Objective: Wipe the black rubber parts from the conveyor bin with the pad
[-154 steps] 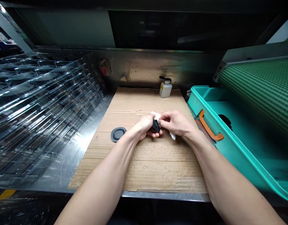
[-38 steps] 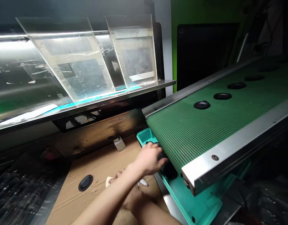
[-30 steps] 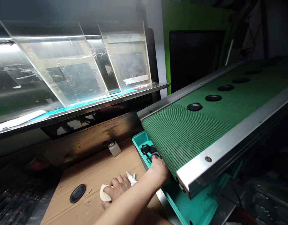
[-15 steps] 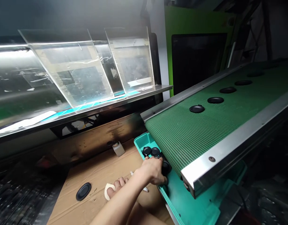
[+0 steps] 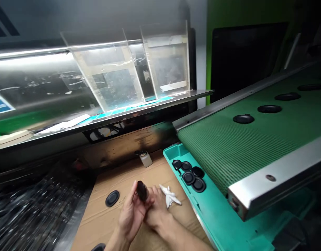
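Note:
My left hand [image 5: 130, 216], palm turned up, grips a round black plastic cap [image 5: 142, 191] tilted on its edge between thumb and fingers. Close against it, my right hand [image 5: 156, 205] has its fingers curled near the cap; what they hold is hidden. A white crumpled cloth or tissue [image 5: 170, 197] lies just right of my right hand on the cardboard [image 5: 102, 223]. Left of my hands rests another black cap [image 5: 112, 198], and one more [image 5: 99, 247] is partly cut off at the bottom edge.
A teal tray [image 5: 218, 212] holding several black caps [image 5: 188, 177] sits under the end of a green conveyor belt [image 5: 215, 139]. More caps [image 5: 243, 119] lie on the belt. A small bottle [image 5: 146, 159] stands at the back. Above runs a lit metal shelf [image 5: 191, 94] with clear panels.
My left hand has come back from the tray with a black cap and now meets my right hand. The cream pad in my right hand has gone out of sight. The view has shifted left.

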A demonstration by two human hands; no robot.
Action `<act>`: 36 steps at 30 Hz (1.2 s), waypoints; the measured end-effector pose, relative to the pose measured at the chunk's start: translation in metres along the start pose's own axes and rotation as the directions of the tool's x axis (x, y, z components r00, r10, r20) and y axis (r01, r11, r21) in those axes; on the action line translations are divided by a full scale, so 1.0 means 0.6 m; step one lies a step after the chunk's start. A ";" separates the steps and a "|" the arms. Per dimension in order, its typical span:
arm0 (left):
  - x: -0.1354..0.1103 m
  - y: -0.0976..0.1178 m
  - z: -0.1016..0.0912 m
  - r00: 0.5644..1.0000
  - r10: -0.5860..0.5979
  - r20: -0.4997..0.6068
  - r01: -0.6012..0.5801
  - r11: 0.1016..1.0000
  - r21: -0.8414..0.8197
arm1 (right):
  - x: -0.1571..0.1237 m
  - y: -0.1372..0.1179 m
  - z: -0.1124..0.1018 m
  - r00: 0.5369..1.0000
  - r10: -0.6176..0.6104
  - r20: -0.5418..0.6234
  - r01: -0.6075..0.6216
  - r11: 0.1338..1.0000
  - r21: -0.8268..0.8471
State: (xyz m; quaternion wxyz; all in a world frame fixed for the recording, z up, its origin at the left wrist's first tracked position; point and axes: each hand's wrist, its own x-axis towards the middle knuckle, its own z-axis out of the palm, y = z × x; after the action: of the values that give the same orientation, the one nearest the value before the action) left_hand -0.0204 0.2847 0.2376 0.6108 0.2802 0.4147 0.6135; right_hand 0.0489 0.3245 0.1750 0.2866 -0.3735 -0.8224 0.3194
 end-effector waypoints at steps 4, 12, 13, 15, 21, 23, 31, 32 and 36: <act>-0.028 -0.011 -0.079 0.982 0.074 -0.173 -0.084 0.995 -0.054 | -0.021 0.015 0.011 0.986 -0.032 -0.164 -0.006 0.975 -0.224; 0.005 -0.027 -0.156 0.969 0.052 -0.241 -0.098 0.978 -0.185 | -0.001 0.027 0.017 0.873 -0.120 -0.473 0.065 0.989 -0.131; 0.009 -0.031 -0.160 0.974 0.054 -0.220 -0.102 0.972 -0.213 | -0.002 0.023 0.020 0.872 -0.132 -0.471 0.085 0.989 -0.119; 0.014 -0.041 -0.161 0.988 0.054 -0.148 -0.095 0.953 -0.287 | -0.007 0.013 0.030 0.894 -0.149 -0.423 0.112 0.987 -0.111; 0.020 -0.059 -0.158 1.000 -0.013 0.024 0.023 0.865 -0.501 | -0.026 -0.012 0.063 0.937 -0.129 -0.326 0.054 0.972 -0.229; 0.018 -0.058 -0.159 0.999 -0.028 0.025 0.037 0.848 -0.529 | -0.030 -0.017 0.067 0.938 -0.127 -0.323 0.037 0.962 -0.271; 0.010 -0.040 -0.164 0.995 -0.074 0.071 0.101 0.818 -0.566 | -0.038 -0.044 0.068 0.948 -0.191 -0.253 0.095 0.933 -0.348; 0.012 -0.041 -0.163 0.995 -0.069 0.072 0.098 0.817 -0.568 | -0.035 -0.044 0.066 0.950 -0.180 -0.255 0.072 0.921 -0.382; 0.020 -0.049 -0.157 0.997 -0.057 0.049 0.074 0.833 -0.549 | -0.030 -0.044 0.065 0.954 -0.119 -0.274 -0.023 0.885 -0.465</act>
State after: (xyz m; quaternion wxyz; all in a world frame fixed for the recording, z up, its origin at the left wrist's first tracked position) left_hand -0.0867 0.2780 0.1635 0.6925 0.0880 0.2209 0.6811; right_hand 0.0197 0.2845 0.1655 0.3167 -0.4536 -0.8317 0.0474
